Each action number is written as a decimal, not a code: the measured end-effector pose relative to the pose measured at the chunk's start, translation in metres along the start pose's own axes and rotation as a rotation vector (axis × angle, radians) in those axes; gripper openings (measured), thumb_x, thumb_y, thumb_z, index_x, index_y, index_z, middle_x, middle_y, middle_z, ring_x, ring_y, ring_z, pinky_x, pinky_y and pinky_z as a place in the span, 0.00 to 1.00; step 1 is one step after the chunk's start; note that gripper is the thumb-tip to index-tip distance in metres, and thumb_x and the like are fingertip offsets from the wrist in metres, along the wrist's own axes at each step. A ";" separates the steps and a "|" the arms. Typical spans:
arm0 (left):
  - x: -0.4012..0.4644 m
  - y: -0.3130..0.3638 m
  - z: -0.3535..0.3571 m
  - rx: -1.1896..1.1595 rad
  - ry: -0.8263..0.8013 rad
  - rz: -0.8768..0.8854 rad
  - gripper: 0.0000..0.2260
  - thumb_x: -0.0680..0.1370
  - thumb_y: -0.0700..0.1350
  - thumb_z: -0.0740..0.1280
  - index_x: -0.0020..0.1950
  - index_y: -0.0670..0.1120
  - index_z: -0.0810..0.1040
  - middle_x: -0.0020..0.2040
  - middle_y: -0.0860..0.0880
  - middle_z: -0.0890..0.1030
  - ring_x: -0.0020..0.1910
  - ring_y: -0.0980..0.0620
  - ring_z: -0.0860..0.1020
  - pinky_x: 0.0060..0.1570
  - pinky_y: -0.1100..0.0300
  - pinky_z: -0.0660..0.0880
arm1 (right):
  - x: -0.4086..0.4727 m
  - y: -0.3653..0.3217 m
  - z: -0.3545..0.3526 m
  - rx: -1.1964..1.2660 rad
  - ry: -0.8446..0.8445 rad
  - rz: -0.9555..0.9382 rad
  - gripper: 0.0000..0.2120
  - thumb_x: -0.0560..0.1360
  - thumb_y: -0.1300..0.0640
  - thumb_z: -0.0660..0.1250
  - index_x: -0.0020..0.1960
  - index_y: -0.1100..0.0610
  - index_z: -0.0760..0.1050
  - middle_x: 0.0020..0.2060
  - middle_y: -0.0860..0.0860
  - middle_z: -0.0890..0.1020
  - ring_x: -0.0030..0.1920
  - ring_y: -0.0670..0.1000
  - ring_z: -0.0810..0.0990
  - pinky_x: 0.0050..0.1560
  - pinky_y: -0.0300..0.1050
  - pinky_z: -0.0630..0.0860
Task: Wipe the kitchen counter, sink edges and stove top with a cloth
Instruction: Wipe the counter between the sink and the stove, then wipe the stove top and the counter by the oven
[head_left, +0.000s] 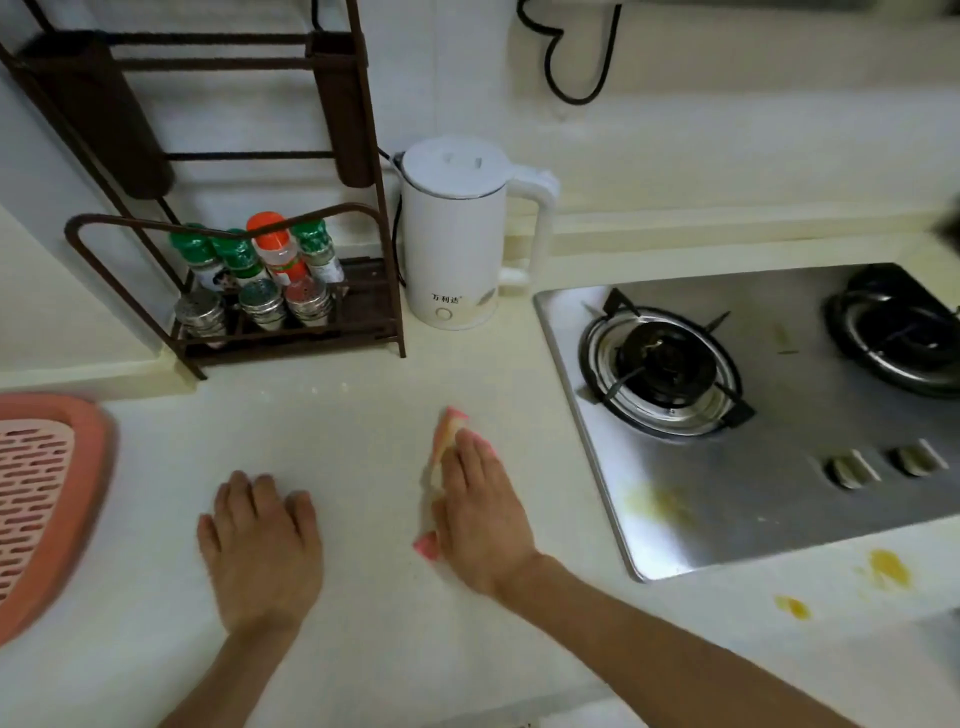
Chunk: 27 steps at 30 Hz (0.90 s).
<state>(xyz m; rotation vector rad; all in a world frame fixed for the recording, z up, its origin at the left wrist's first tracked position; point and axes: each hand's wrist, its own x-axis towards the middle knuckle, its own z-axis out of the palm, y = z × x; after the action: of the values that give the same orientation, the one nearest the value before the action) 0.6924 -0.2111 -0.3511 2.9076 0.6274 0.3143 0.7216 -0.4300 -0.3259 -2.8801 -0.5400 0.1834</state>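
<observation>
Head view: The cloth (448, 435) lies flat on the desk (363, 415), between the kettle (457, 234) and the front edge, just left of the stove top (727, 467). Only a pink strip beyond the fingertips and a pink corner near the thumb are visible; the rest is covered by the right hand (480, 512).

Handling, as judged: the cloth appears thin, soft and light. It has no stiffness and will fold or bunch if pushed from one edge. It is best controlled by a flat palm placed on its centre, with downward pressure supplying the grip against the smooth desk surface. No pinch is needed for wiping; a pinch at a free corner would serve for lifting or refolding.

Right hand: palm down on the cloth, fingers extended and held close together, pointing away from the body and slightly left. The forearm enters from the lower right. Nothing is pinched.

Left hand (260, 545): palm down on the bare desk, well apart from the cloth, fingers loosely together, holding nothing. It appears to act as a brace.

Yellow stains (888, 569) remain on the desk near the stove's front corner, and a fainter yellow smear (657, 501) on the stove top. The sink is not clearly visible.
</observation>
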 end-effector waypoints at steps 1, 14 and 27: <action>0.000 0.000 -0.001 -0.001 0.006 0.007 0.22 0.78 0.51 0.53 0.62 0.36 0.71 0.66 0.32 0.72 0.67 0.34 0.68 0.66 0.36 0.63 | -0.014 -0.005 0.007 -0.001 -0.017 -0.038 0.50 0.61 0.36 0.74 0.69 0.69 0.68 0.70 0.66 0.69 0.71 0.65 0.67 0.74 0.57 0.61; -0.007 0.034 -0.011 0.076 -0.092 0.174 0.28 0.78 0.55 0.51 0.63 0.33 0.71 0.68 0.29 0.69 0.67 0.31 0.68 0.66 0.33 0.61 | -0.103 0.092 -0.025 0.257 0.317 0.076 0.34 0.60 0.55 0.80 0.63 0.59 0.74 0.64 0.56 0.75 0.62 0.56 0.75 0.64 0.48 0.73; -0.081 0.214 0.022 -0.105 -0.205 0.428 0.23 0.81 0.53 0.52 0.67 0.39 0.69 0.71 0.37 0.69 0.71 0.38 0.67 0.72 0.39 0.61 | -0.134 0.220 -0.051 0.201 0.212 0.382 0.40 0.73 0.42 0.70 0.77 0.59 0.59 0.76 0.57 0.63 0.74 0.58 0.62 0.74 0.54 0.63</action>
<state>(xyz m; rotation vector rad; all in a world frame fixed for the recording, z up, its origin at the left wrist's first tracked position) 0.7086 -0.4407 -0.3457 2.8941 -0.0456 0.0874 0.6813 -0.6894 -0.3140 -2.7297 0.0666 -0.0126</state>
